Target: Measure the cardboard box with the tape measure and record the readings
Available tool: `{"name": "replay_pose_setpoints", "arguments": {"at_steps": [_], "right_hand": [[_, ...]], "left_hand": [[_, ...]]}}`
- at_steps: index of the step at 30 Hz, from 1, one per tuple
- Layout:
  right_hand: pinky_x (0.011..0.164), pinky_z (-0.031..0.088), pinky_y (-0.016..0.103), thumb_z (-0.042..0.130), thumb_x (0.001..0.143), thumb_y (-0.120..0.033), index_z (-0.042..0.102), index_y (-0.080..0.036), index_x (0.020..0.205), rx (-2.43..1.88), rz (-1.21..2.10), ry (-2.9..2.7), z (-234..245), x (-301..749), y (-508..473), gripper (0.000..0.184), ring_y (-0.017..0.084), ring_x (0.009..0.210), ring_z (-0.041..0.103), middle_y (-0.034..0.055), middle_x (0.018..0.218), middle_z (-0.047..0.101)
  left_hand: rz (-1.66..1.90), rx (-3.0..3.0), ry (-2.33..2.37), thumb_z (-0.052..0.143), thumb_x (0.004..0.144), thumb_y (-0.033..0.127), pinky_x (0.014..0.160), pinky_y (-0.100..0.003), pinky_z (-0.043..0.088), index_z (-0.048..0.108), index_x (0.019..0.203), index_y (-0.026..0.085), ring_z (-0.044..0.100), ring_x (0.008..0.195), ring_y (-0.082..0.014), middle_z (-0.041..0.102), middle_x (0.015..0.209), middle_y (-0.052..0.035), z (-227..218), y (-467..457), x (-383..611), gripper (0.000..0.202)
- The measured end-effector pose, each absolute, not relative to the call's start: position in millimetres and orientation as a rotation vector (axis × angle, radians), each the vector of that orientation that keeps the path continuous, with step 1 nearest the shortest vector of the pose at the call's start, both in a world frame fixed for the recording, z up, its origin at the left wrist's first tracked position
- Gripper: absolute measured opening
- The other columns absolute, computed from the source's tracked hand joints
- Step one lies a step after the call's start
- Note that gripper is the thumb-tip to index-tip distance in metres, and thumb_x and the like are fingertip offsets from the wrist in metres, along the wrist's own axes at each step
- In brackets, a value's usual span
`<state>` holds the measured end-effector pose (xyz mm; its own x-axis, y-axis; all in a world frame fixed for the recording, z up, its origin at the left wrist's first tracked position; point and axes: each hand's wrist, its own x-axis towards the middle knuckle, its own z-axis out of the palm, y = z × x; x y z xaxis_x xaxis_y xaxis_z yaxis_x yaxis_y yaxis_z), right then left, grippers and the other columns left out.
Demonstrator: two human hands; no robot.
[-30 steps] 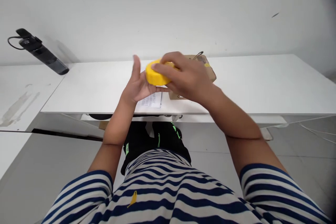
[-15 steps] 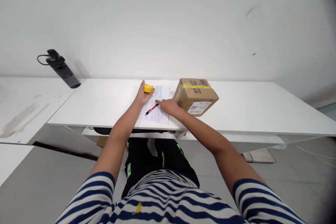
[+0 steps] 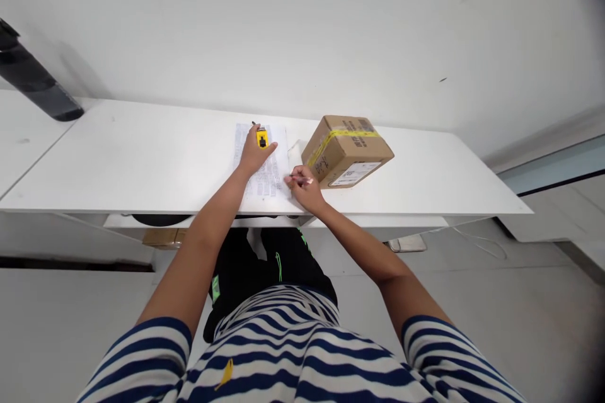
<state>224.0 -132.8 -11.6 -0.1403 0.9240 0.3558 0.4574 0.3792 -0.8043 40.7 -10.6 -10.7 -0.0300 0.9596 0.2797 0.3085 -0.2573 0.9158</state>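
You look to be at the pen-and-paper step: your right hand (image 3: pixel 307 192) grips a pen (image 3: pixel 303 181) at the right side of the printed sheet (image 3: pixel 268 181), while your left hand (image 3: pixel 255 153) has its fingers closed round a yellow tape measure (image 3: pixel 262 138) above the sheet's upper part. The pen tip is too small to tell whether it touches the paper. Writing would call for a steady right wrist, with your left hand bracing the sheet. Mind the cardboard box (image 3: pixel 347 151) just beside your right hand, and the front edge of the tabletop (image 3: pixel 425 186) near the sheet's lower end; your easier room lies left of the sheet.
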Motion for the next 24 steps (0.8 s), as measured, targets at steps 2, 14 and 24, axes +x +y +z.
{"name": "replay_pose_setpoints", "arguments": {"at_steps": [2,14,24], "right_hand": [[0.067,0.047,0.032,0.038,0.092,-0.082,0.055,-0.024,0.071,-1.236,0.770,-1.711,-13.8,219.0,-128.6,0.064,0.016,0.064,0.055,-0.0004,0.064,0.055],[0.083,0.050,0.034,0.071,0.081,-0.048,0.070,-0.022,0.100,-1.270,1.030,-1.679,-7.9,221.2,-137.4,0.032,0.019,0.085,0.064,0.0026,0.091,0.071],[0.076,0.046,0.034,0.062,0.079,-0.045,0.059,-0.023,0.068,-1.313,1.017,-1.708,-7.9,215.3,-135.8,0.025,0.019,0.075,0.056,0.0013,0.071,0.062]], "left_hand": [[1.268,1.661,1.312,0.079,0.080,0.029,0.124,-0.043,0.035,0.042,0.151,0.025,0.048,0.145,-0.0286,0.048,0.158,-0.0144,-9.6,-14.6,40.4,0.080],[1.306,1.564,1.179,0.083,0.076,0.029,0.127,-0.050,0.029,0.044,0.149,0.031,0.041,0.151,-0.0317,0.044,0.161,-0.0131,-12.8,-15.0,40.5,0.082],[1.317,1.530,1.160,0.083,0.075,0.025,0.126,-0.052,0.029,0.047,0.148,0.033,0.041,0.151,-0.0319,0.044,0.161,-0.0109,-18.5,-9.1,42.2,0.082]]}}
